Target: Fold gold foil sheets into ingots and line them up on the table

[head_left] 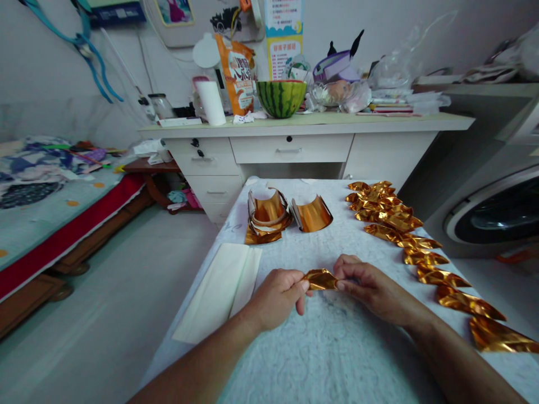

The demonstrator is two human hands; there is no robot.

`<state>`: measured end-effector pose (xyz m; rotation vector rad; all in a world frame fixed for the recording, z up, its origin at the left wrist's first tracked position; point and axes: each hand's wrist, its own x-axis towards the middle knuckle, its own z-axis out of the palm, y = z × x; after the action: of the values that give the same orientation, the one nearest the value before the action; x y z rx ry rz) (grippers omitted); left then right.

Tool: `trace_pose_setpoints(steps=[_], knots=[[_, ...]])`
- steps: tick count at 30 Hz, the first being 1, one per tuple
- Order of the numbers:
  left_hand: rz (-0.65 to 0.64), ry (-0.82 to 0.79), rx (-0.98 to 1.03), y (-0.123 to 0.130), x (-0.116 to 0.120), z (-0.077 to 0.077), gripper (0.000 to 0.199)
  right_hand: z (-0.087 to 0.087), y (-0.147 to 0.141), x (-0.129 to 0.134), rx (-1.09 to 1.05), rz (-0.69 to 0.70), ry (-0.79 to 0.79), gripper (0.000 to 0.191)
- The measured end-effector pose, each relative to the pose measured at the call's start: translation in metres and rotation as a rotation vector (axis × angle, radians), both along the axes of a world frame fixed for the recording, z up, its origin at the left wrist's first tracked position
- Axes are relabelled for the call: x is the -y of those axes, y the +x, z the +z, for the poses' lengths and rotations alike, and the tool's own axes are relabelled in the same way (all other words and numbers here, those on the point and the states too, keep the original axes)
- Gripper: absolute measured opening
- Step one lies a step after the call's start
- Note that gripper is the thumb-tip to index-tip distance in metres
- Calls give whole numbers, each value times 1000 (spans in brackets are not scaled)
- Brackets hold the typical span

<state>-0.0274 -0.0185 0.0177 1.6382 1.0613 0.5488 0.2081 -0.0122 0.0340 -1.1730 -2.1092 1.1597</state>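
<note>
Between my two hands, just above the cloth-covered table, is a folded gold foil piece with pointed ends. My left hand pinches its left tip between thumb and fingers. At the other tip, my right hand pinches with thumb and forefinger. Beyond the hands lie curled gold foil sheets and a bundle of gold foil with pale bands round it. Folded white paper sheets lie to the left of my left hand.
Several finished-looking gold foil pieces run in a row along the table's right side. Behind stands a white desk with a cut watermelon on it. A washing machine is at right, a bed at left.
</note>
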Motion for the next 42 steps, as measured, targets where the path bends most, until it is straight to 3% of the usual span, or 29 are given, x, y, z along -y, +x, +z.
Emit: trace_pose_setpoints(steps=[6, 12, 17, 24, 30, 42], knots=[[-28, -96, 178, -1, -2, -3, 25, -4, 0, 0, -9, -11, -2, 33], [72, -135, 278, 0, -4, 0, 32, -7, -10, 6, -173, -81, -42, 16], [143, -132, 266, 0, -3, 0, 29, -8, -19, 15, -209, -158, -28, 18], [240, 161, 113, 0, -3, 3, 7, -10, -22, 15, -220, -176, -124, 16], [177, 135, 82, -1, -2, 8, 10, -11, -20, 15, -208, -191, -148, 17], [126, 315, -121, -1, 1, 12, 10, -13, -21, 17, -209, -183, -220, 7]])
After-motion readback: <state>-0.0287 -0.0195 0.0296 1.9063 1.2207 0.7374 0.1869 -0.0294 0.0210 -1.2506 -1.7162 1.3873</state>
